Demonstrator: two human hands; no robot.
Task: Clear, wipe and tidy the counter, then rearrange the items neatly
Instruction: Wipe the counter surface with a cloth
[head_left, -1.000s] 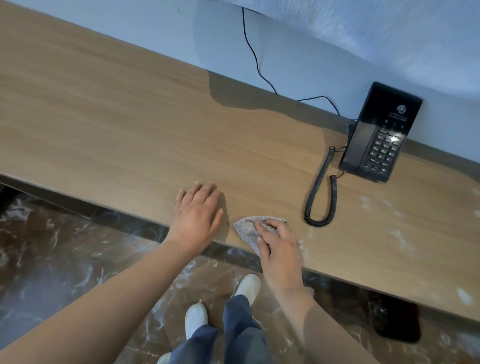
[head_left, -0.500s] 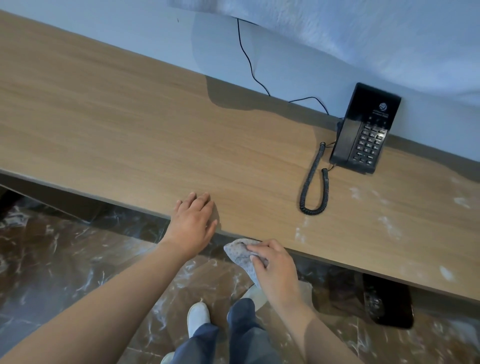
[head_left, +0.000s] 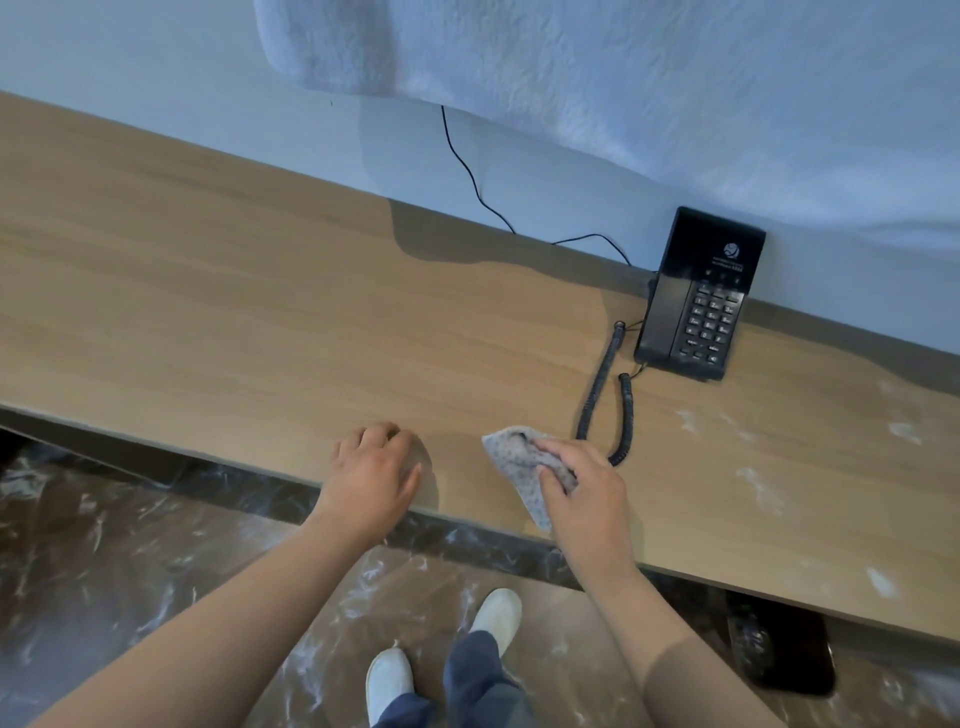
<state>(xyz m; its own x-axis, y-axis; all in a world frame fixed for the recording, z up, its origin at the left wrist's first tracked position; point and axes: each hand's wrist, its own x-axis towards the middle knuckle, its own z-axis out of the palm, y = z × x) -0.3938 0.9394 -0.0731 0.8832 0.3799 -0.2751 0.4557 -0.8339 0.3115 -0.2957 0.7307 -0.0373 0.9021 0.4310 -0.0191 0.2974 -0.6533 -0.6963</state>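
A pale blue-grey wall runs behind the long wooden desk from 9 to 3 o'clock. White fluffy fabric hangs over the wall from 12 to 2 o'clock. A dark brown marble floor with white veins fills 6 to 9 o'clock.

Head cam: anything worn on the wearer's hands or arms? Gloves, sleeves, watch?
No gloves, rings, watch or bands on the left hand or right hand. Neither arm shows a sleeve as far as the frame reaches. A tonal edge high on the right forearm may be shadow or a hem; cannot tell.
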